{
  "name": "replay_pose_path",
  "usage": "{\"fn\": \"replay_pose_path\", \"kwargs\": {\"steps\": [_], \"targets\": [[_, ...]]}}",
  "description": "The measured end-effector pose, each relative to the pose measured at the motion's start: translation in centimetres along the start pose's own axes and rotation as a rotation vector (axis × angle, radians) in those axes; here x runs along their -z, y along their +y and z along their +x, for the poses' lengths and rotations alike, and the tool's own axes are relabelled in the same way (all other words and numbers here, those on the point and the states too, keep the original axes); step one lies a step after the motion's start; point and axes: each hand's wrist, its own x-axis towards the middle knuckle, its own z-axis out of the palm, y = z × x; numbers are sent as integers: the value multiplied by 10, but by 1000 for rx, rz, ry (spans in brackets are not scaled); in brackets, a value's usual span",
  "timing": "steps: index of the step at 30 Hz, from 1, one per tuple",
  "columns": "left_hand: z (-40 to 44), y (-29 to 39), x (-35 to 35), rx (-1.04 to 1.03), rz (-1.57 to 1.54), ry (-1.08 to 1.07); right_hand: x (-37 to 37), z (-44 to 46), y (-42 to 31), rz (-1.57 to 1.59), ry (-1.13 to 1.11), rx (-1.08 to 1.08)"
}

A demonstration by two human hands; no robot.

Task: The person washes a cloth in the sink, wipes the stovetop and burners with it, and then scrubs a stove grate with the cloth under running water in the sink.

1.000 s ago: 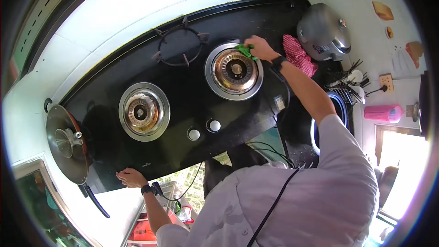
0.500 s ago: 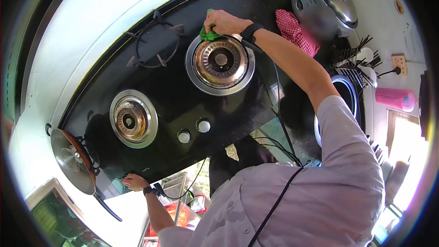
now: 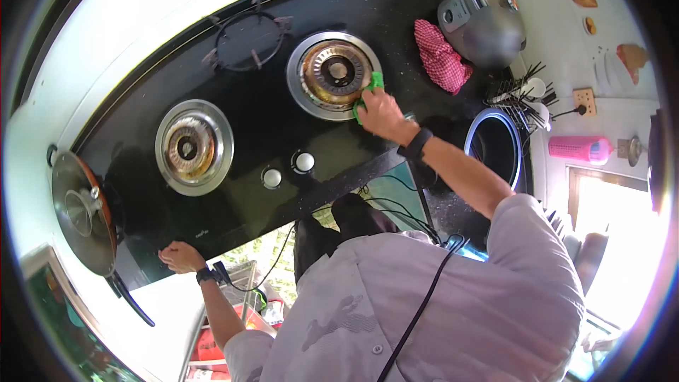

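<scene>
My right hand (image 3: pixel 382 114) is closed on a green cloth (image 3: pixel 373 85), which touches the lower right rim of the right burner (image 3: pixel 334 76). That burner has a silver ring with brown stains round its middle. At the front left edge of the black stove top (image 3: pixel 240 127), my left hand (image 3: pixel 182 257) rests with its fingers loosely curled; whether they hold anything is hidden. The left burner (image 3: pixel 189 148) lies between my two hands, with two white knobs (image 3: pixel 305 162) to its right.
A black pot stand (image 3: pixel 247 41) lies behind the burners. A lidded pan (image 3: pixel 83 212) stands at the left edge. On the right are a red checked cloth (image 3: pixel 440 56), a rice cooker (image 3: pixel 482 21), a round basin (image 3: pixel 495 148) and a dish rack (image 3: pixel 522 99).
My right hand has moved with the green cloth from the back rim of the right burner round to its front right side. My left hand stays by the front edge. The view has shifted.
</scene>
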Motion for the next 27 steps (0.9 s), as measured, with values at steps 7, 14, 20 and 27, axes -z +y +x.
{"fn": "replay_pose_path", "kwargs": {"steps": [7,14,20,27], "targets": [[-3,20,32,64,-79,-110,-4,11,-37,-53,-248,345],[-5,15,27,39,-166,-33,31,152,-89,62,233,-23],[-4,12,19,32,-158,35,-7,181,-82,-341,-18,-31],[-3,21,30,83,-153,-44,3,177,-93,-308,-47,200]]}}
